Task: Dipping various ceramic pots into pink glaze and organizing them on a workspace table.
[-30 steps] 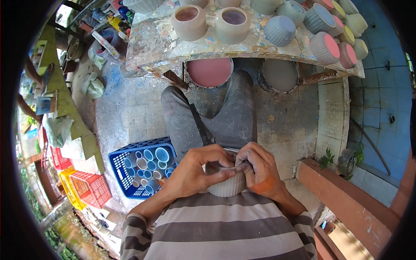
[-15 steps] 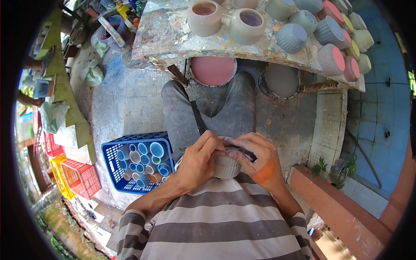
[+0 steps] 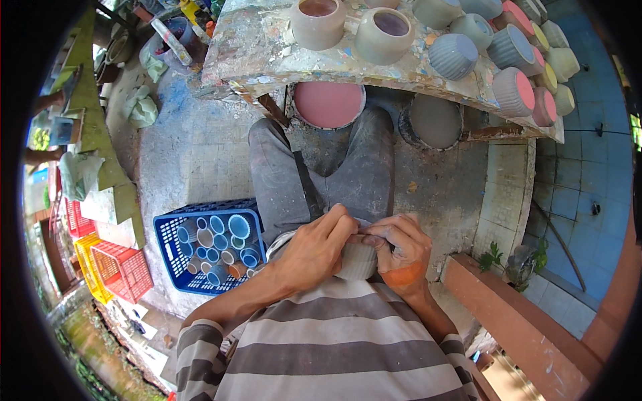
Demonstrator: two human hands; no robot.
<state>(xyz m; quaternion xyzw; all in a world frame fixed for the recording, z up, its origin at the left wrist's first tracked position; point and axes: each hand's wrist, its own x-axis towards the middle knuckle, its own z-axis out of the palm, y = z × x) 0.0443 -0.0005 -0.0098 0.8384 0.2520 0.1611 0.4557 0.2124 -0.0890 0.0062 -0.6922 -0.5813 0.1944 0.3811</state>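
A pale grey ribbed pot (image 3: 356,264) sits against my striped shirt, above my lap. My left hand (image 3: 313,246) wraps round its left side, fingers curled over the rim. My right hand (image 3: 401,250), dusty on the fingers and orange near the wrist, is curled on the rim's right side with thumb and fingertips pinched there. Whether anything small is between the fingertips is hidden.
A paint-spattered worktable (image 3: 267,63) holds several pots, above buckets of pink (image 3: 328,105) and grey (image 3: 435,119) liquid. Left: a blue crate (image 3: 167,254) of cups, red (image 3: 127,271) and yellow crates, a co-worker's limb (image 3: 43,157). Right: a terracotta ledge (image 3: 508,321) and plant.
Both hands and the pot have shifted slightly farther from my body. My left hand has closed further over the rim, hiding its thumb, while my right fingers have changed their grip along the rim.
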